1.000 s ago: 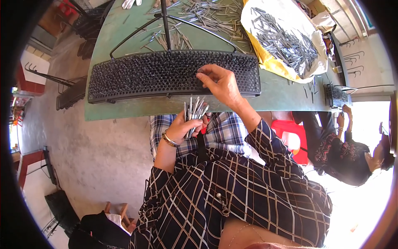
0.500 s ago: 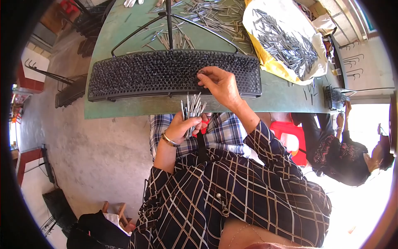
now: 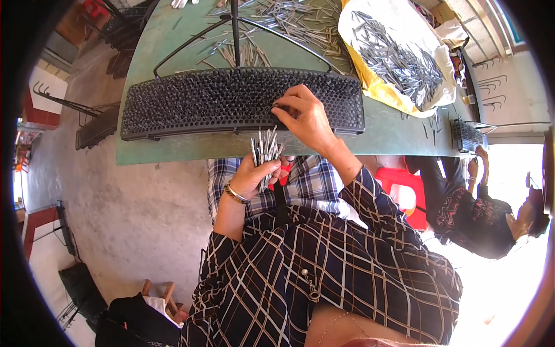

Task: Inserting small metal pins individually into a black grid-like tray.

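A long black rack (image 3: 173,113) full of small round holes lies along the table's front edge, a black wire frame (image 3: 236,40) rising behind it. Dark rod ends fill most of the holes; the rows nearest me show bare holes. My left hand (image 3: 260,173) is closed round a bundle of thin grey metal rods (image 3: 266,144), their tips pointing up, just in front of the rack. Over the rack's right half is my right hand (image 3: 306,118), thumb and fingers pinched together close to its surface. Whatever sits between those fingertips is too small to make out.
Loose metal rods (image 3: 295,26) lie scattered across the green table (image 3: 144,63). A white and yellow sack (image 3: 370,87) at the right holds many more. Farther right, another person (image 3: 480,214) works at a smaller black rack (image 3: 465,136). A red stool (image 3: 404,191) stands under the table.
My right hand has shifted slightly left over the rack, its fingers still pinched. The left hand keeps its bundle in nearly the same place.
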`<state>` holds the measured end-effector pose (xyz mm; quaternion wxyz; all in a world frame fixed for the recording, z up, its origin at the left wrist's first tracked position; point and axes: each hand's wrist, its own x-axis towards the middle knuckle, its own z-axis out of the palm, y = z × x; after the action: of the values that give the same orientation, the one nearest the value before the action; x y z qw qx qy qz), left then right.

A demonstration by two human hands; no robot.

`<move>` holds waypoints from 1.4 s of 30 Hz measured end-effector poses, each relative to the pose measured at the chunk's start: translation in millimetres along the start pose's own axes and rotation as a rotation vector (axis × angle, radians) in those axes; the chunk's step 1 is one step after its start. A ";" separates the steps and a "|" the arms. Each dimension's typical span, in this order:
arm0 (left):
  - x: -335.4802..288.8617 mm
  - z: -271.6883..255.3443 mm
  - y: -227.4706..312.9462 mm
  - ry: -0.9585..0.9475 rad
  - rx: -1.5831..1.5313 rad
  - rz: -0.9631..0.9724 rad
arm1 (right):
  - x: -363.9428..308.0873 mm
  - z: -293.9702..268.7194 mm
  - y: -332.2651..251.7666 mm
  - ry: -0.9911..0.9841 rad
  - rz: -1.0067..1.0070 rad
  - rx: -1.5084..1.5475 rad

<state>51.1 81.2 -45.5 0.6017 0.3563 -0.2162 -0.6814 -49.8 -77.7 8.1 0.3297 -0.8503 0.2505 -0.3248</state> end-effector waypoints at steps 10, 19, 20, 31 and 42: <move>1.4 -1.0 -1.2 -0.007 -0.043 -0.018 | -0.2 -0.8 2.2 -0.023 -0.076 -0.071; 1.4 0.3 -1.8 0.018 -0.008 -0.013 | 2.8 -4.4 -6.6 -0.009 -0.206 -0.224; 0.7 0.8 -1.0 0.019 -0.011 -0.022 | 1.1 -5.1 -7.0 -0.009 -0.207 -0.223; 3.9 5.6 -3.3 0.039 -0.040 0.019 | -5.9 11.1 -0.2 0.042 -0.211 -0.371; 1.0 1.4 -5.6 0.082 -0.120 0.041 | 0.2 2.5 -4.9 0.087 -0.028 -0.111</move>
<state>46.3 81.0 -48.9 0.6442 0.3429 -0.1574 -0.6653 -46.8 -73.6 10.3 0.2665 -0.8557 0.2704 -0.3517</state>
